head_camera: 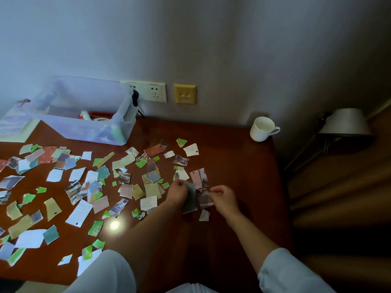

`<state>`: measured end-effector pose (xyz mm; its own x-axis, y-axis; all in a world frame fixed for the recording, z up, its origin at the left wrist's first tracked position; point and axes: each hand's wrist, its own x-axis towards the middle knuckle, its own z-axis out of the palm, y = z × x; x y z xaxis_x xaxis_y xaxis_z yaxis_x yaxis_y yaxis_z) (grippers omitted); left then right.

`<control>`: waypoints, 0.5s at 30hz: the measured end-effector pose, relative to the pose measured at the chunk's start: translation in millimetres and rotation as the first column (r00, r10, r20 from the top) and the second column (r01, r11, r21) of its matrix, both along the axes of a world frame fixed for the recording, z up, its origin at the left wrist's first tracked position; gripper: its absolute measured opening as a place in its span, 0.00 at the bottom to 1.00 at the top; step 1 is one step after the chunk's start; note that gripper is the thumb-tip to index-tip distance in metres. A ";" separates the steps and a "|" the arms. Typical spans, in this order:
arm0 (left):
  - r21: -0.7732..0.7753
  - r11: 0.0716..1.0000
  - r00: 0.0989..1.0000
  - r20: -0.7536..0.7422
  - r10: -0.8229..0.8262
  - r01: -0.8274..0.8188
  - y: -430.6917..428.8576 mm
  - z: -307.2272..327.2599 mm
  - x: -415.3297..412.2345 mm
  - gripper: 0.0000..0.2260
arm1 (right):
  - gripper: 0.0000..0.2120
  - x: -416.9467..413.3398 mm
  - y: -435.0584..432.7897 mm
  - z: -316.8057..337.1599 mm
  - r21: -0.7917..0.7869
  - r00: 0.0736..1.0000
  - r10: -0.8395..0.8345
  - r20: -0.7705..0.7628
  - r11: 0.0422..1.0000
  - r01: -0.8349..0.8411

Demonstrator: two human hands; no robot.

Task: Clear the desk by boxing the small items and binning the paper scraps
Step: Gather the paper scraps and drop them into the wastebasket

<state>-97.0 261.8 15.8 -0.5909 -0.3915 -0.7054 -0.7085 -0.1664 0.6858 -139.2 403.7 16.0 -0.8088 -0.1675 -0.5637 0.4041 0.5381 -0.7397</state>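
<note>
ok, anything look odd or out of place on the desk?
Yes: torn paper scraps lie strewn over most of the desk, mainly its left and middle. The left hand and right hand each pinch one. The white mug stands close to the far right corner. Nothing looks spilled.

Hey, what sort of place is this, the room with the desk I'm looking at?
Probably a hotel room or bedroom corner, though I can't be sure. A dark wooden desk stands against a plain wall with wall sockets, a white mug sits at its back corner, and a shaded lamp stands beside it.
</note>
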 end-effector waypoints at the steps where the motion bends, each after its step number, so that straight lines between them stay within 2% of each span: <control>1: -0.023 1.000 1.000 0.013 -0.017 0.017 -2.7 -4.3 -0.6 0.12 | 0.08 -0.1 1.0 -5.1 0.036 1.000 0.023 -0.014 0.999 -0.023; 4: -0.105 0.992 0.997 0.036 -0.072 0.076 -6.5 -11.7 -0.2 0.13 | 0.06 3.7 3.9 -20.4 0.174 0.985 0.174 0.008 0.969 -0.173; 6: -0.154 0.968 0.979 0.083 -0.187 0.198 -7.3 -18.8 0.7 0.12 | 0.10 9.2 5.6 -29.5 0.273 0.956 0.289 0.047 0.917 -0.291; 8: -0.157 0.963 0.976 0.068 -0.209 0.218 -6.4 -23.6 0.5 0.10 | 0.10 16.1 6.7 -33.6 0.359 0.931 0.360 0.054 0.863 -0.355; 10: -0.172 0.939 0.954 0.081 -0.289 0.299 -6.1 -28.8 -0.8 0.12 | 0.12 21.5 6.8 -35.5 0.442 0.909 0.416 0.008 0.814 -0.377; 13: -0.075 0.958 0.959 0.088 -0.270 0.276 -2.4 -29.8 -1.9 0.17 | 0.15 28.6 6.0 -37.2 0.506 0.894 0.444 -0.055 0.784 -0.359; 15: -0.063 0.954 0.955 0.072 -0.289 0.294 -0.8 -30.4 -1.4 0.18 | 0.14 31.8 5.1 -38.8 0.520 0.893 0.443 -0.076 0.782 -0.343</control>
<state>-98.4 261.0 -14.6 -0.6434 -0.2602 -0.7200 -0.7598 0.1019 0.6421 -107.3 408.7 -22.8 -0.8285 -0.2421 -0.5050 -0.0382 0.9241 -0.3803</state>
